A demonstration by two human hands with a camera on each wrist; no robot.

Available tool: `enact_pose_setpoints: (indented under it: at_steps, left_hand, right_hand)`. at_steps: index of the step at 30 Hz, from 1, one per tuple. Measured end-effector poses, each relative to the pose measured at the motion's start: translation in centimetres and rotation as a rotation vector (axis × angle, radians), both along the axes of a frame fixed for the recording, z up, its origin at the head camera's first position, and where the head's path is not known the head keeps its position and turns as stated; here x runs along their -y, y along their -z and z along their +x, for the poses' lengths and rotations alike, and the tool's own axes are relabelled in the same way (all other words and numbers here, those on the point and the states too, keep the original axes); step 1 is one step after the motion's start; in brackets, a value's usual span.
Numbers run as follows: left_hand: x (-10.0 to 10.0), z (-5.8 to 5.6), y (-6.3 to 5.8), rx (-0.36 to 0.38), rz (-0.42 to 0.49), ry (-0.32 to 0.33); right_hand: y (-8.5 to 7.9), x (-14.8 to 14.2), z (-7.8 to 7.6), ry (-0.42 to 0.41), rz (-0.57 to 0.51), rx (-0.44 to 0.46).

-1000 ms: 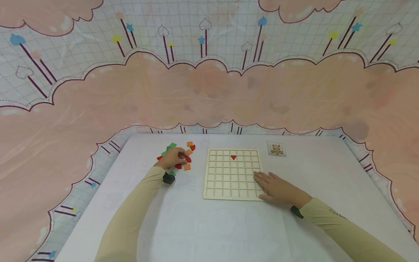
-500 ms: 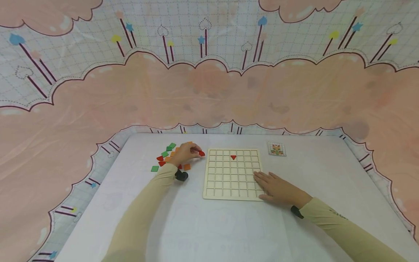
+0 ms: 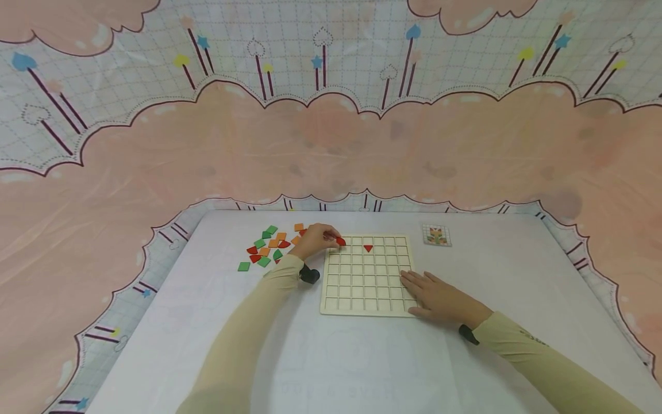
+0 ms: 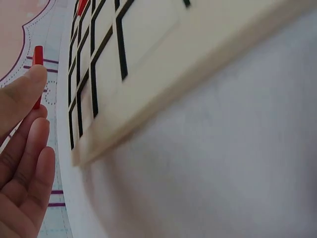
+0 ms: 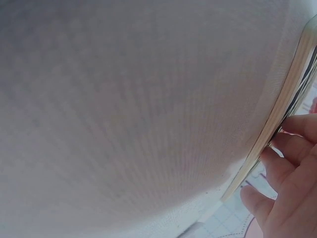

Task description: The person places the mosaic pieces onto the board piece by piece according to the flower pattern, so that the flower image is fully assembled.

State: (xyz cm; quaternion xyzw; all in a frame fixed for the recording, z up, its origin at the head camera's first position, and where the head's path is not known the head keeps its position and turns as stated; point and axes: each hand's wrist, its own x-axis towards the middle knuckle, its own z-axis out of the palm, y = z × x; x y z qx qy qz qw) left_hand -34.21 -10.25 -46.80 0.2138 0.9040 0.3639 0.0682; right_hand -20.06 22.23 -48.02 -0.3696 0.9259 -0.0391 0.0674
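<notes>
The white tabletop (image 3: pixel 393 362) carries all items under review. At its middle lies the wooden board (image 3: pixel 370 282), flat and ruled into square cells. The right hand (image 3: pixel 439 299) rests on the board's right edge, fingers extended, its grip holding nothing; light, even pressure there is advisable against slipping. The left hand (image 3: pixel 314 240) is at the board's far left corner, its grip closed in a thumb-and-finger pinch. Loose pieces (image 3: pixel 273 244) in red, orange and green lie scattered left of the board, some partly hidden by that hand. A small picture card (image 3: pixel 437 236) lies right of the board's far right corner. The curved red piece (image 3: pixel 341 241) is what the left grip pinches; the left wrist view shows it edge-on and apart from the board. For sound placement, in judgement, it should be turned flat, squared to the cell lines and lowered without dragging, clear of the red triangle (image 3: pixel 368 248) lying near the board's far edge.
</notes>
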Motion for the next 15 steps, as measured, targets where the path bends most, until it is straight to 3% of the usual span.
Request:
enact_pose_setpoints:
  at_steps: [6,15]
  left_hand:
    - [-1.6,0.6,-0.3,0.032,-0.005,-0.011]
    - [-3.0,0.2,0.7,0.05,0.017,0.024]
  right_hand:
    - [-0.3,0.2,0.1,0.009,0.017,0.01]
    - [-0.4,0.3,0.2,0.004,0.015,0.005]
